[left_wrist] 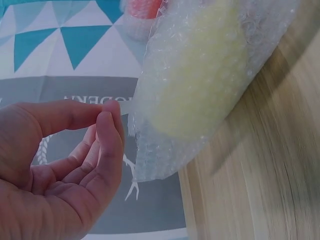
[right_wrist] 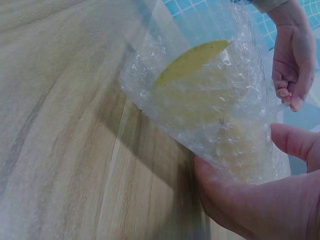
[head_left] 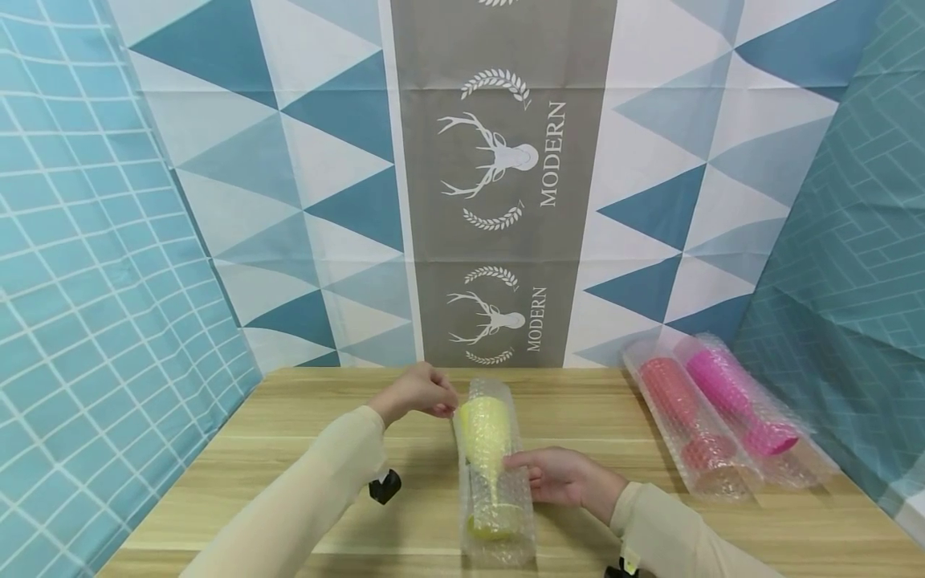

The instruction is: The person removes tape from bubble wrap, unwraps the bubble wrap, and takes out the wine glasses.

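A yellow goblet (head_left: 486, 425) wrapped in clear bubble wrap (head_left: 499, 554) is at the middle of the table, its bowl toward the far side and its foot toward me. My right hand (head_left: 562, 475) grips the wrapped goblet from the right near its stem, thumb on top and fingers at the side and underneath. Off the upper left edge of the wrap, my left hand (head_left: 425, 391) pinches a short clear strip of tape (left_wrist: 126, 107) between thumb and index finger. In the left wrist view the strip reaches the wrap's edge.
At the table's right side lie a red goblet (head_left: 672, 393) and a pink goblet (head_left: 723, 385), each in bubble wrap, side by side. A patterned cloth (head_left: 499, 241) hangs behind the wooden table (head_left: 289, 482). Blue tiled cloth (head_left: 94, 265) closes off the left.
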